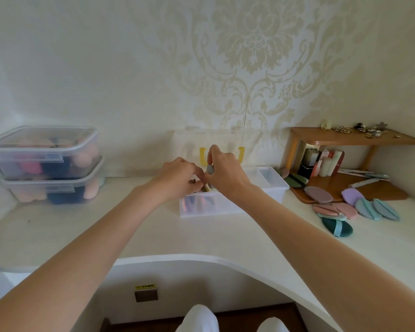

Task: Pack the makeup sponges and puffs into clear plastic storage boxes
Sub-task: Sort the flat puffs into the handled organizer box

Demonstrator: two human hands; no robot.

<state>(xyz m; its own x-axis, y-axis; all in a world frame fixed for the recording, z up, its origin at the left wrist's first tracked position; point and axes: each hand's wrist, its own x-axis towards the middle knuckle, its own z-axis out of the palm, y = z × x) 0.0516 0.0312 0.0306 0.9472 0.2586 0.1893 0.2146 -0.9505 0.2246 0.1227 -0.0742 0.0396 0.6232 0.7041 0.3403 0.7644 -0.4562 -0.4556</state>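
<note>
**Both hands at the open box, a grey puff pinched in the right**

The right hand (222,172) has its grip clamped on a small grey puff (210,169), thumb and fingers pinching it upright just above the open clear box (228,200). The left hand (181,179) meets it from nine o'clock, fingers curled down into the box's left end among the puffs packed there; whether its grip has closed on one of them cannot be told, as the knuckles hide the fingertips. The two hands cover most of the box's left half, so only pink, blue and dark edges show through its front wall.

At twelve o'clock from the box its lid (216,144) leans against the wallpapered wall, yellow clips showing beside the right hand. At three o'clock loose puffs (359,207) lie on the desk (82,226): mauve, pink, pale blue, lilac, and a dark teal one with a light strap nearest the desk's edge. Behind them stands a wooden corner shelf (352,137) with bottles below and small trinkets on top. At nine o'clock, well apart, two closed clear boxes (46,164) are stacked, filled with peach, pink and navy sponges.
</note>
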